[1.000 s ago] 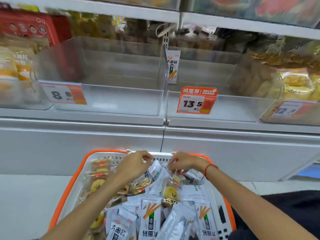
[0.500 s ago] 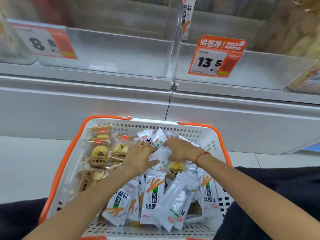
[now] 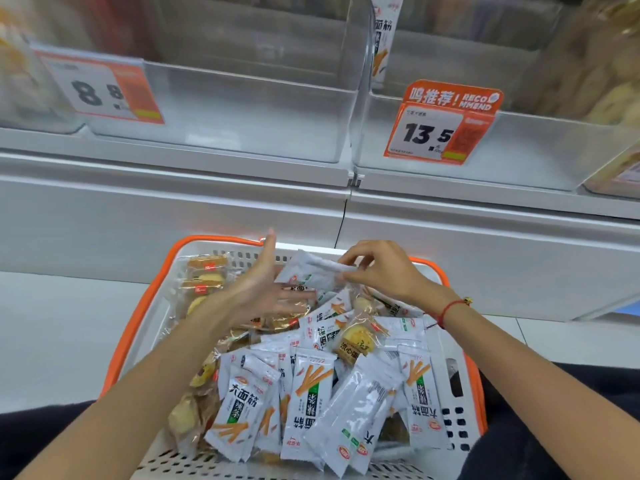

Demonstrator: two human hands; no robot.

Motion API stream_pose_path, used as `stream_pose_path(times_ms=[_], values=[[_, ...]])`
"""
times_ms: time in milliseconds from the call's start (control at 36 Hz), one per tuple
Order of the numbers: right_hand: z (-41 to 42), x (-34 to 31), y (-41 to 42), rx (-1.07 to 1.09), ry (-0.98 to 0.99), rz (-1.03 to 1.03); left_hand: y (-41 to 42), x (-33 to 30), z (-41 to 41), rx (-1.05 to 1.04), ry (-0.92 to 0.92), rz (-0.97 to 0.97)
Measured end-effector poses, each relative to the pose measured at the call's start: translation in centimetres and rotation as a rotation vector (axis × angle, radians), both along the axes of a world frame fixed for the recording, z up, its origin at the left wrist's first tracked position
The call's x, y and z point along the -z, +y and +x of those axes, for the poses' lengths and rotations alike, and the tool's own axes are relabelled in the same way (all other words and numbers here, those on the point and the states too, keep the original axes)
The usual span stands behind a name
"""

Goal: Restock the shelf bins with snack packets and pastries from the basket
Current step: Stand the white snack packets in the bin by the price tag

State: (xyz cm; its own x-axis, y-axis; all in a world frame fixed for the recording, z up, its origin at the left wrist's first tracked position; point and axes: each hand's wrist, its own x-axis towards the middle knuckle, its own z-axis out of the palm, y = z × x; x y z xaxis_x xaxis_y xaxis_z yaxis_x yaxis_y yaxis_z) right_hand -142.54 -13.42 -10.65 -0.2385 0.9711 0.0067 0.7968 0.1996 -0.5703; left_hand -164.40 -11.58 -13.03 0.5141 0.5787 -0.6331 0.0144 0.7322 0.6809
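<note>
A white basket (image 3: pixel 460 424) with an orange rim sits below the shelf, filled with several white snack packets (image 3: pixel 311 396) and wrapped pastries (image 3: pixel 204 271). My right hand (image 3: pixel 377 271) pinches a small bunch of white snack packets (image 3: pixel 318 275), lifted just above the pile at the basket's far end. My left hand (image 3: pixel 263 292) is flat and spread, palm turned toward that bunch, fingers under its lower edge. Two clear shelf bins stand above: the left bin (image 3: pixel 242 123) with an 8.8 price tag and the right bin (image 3: pixel 519 150) with a 13.5 tag.
A single snack packet (image 3: pixel 382 39) stands against the divider of the right bin. Bins with yellow pastries sit at the far left (image 3: pixel 20 81) and far right (image 3: pixel 595 64). A white shelf front (image 3: pixel 173 216) runs between bins and basket. Pale floor lies to the left.
Both hands dug into the packets in the basket, then came up. My right hand now holds a bunch of packets lifted off the pile and my left hand has spread flat beside it.
</note>
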Motion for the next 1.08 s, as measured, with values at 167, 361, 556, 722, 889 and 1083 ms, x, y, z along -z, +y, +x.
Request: stream_pose_path(times_ms=[167, 361, 556, 722, 889, 1083], values=[[-1.5, -0.2, -1.4, -0.116, -0.081, 0.373, 0.0, -2.1, -1.3, 0.086, -0.022, -0.098], [-2.2, -1.6, -1.2, -0.292, -0.272, 0.103, 0.5, -2.4, -1.6, 0.255, 0.504, 0.499], [-3.5, -5.2, 0.1, -0.216, -0.339, 0.138, 1.0, -6.6, -1.3, 0.394, 0.560, 0.752], [-2.9, -9.8, 2.1, -0.233, -0.127, -0.214, 2.0, -11.7, -1.9, 0.210, 0.436, 0.834], [-1.5, -17.1, 3.2, -0.203, 0.142, -0.473, 3.4, -17.5, -2.1, 0.051, 0.242, 0.948], [1.9, -23.1, 3.2, -0.025, 0.469, -0.523, 7.3, -21.8, 1.2, -0.299, 0.265, 1.088]])
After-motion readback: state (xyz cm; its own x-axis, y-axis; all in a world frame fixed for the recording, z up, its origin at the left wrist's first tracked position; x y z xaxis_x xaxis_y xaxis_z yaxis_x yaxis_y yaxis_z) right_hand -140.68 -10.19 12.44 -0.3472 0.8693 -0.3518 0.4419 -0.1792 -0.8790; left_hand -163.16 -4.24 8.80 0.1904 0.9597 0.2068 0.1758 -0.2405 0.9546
